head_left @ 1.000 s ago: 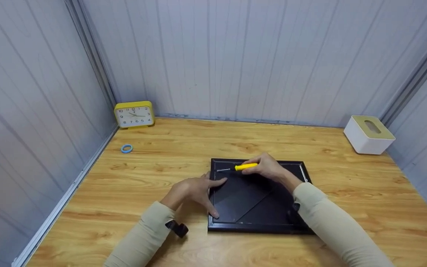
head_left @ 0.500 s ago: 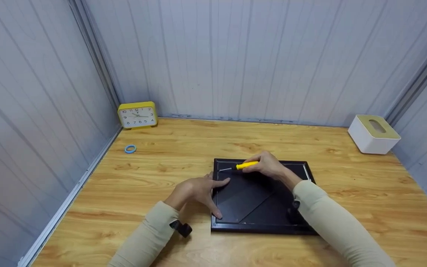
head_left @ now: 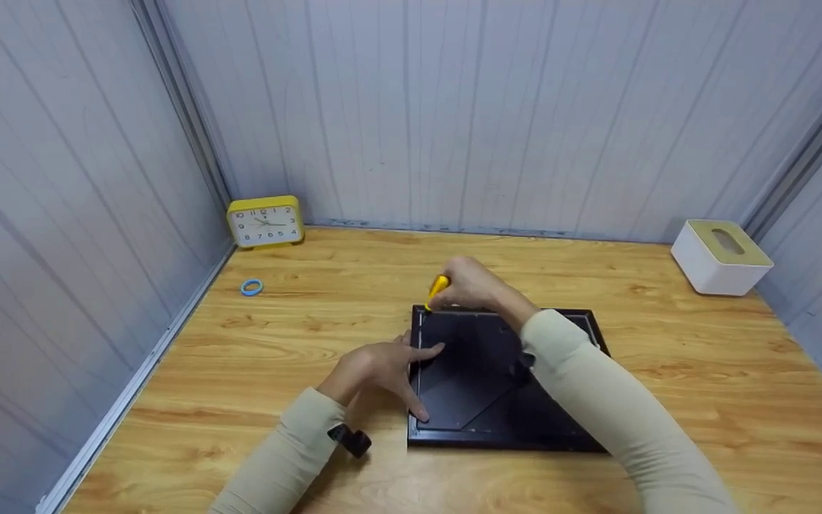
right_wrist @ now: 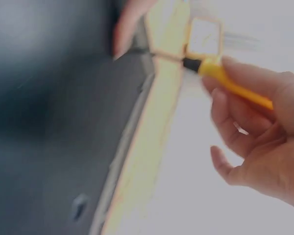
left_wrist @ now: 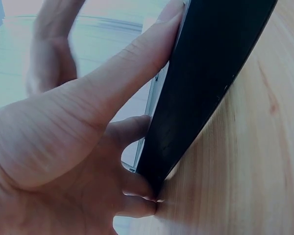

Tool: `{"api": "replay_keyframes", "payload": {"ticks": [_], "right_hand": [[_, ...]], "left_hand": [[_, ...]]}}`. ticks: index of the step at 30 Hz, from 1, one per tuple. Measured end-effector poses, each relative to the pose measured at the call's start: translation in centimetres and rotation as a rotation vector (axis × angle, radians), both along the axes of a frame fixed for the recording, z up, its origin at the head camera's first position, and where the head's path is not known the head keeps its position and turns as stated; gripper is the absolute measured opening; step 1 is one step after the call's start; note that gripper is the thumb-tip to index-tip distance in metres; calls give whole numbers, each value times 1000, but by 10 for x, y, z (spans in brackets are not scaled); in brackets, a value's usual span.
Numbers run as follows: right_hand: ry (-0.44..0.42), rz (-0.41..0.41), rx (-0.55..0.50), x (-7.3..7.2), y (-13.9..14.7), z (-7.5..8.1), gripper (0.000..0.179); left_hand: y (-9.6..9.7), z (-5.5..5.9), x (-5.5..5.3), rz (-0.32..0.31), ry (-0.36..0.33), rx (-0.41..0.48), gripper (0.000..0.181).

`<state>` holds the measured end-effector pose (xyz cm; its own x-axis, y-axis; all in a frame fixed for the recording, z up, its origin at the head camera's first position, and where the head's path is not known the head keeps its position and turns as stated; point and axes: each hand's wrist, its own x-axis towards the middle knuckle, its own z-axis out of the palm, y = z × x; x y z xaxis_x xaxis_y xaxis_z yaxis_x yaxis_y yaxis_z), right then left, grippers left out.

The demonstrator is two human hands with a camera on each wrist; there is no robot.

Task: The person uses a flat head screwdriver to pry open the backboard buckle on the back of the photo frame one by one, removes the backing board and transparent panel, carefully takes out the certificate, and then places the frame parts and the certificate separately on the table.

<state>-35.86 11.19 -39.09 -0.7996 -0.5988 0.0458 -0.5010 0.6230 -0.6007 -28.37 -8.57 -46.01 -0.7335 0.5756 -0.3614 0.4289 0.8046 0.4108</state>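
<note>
A black picture frame (head_left: pixel 468 385) lies flat on the wooden table with its back panel up. My left hand (head_left: pixel 382 365) rests at its left edge, thumb and index finger spread straight over the border. In the left wrist view, the other fingers touch the frame's dark side (left_wrist: pixel 198 68). My right hand (head_left: pixel 474 285) grips a yellow-handled screwdriver (right_wrist: pixel 213 71) above the far left corner. Its thin shaft (right_wrist: pixel 166 57) points toward the frame's border in the blurred right wrist view; whether the tip touches cannot be told.
A yellow alarm clock (head_left: pixel 265 223) stands at the back left of the table. In front of it lies a small blue ring (head_left: pixel 251 288). A white tissue box (head_left: pixel 721 258) sits in the back right corner. Panelled walls (head_left: pixel 411 121) enclose the table.
My right hand has moved left and away from me, tipping the screwdriver from nearly flat to steeply upright at the frame's far left corner. The left hand stays in place.
</note>
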Motion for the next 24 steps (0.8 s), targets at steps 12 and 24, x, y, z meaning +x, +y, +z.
{"api": "replay_keyframes", "payload": {"ticks": [12,24], "right_hand": [[9,38,98,-3,-29,14,10],[22,57,135,-1,29,-15,14]], "left_hand": [[1,1,-1,-14,12,2,119],[0,-1,1,24,-3,12,121]]}}
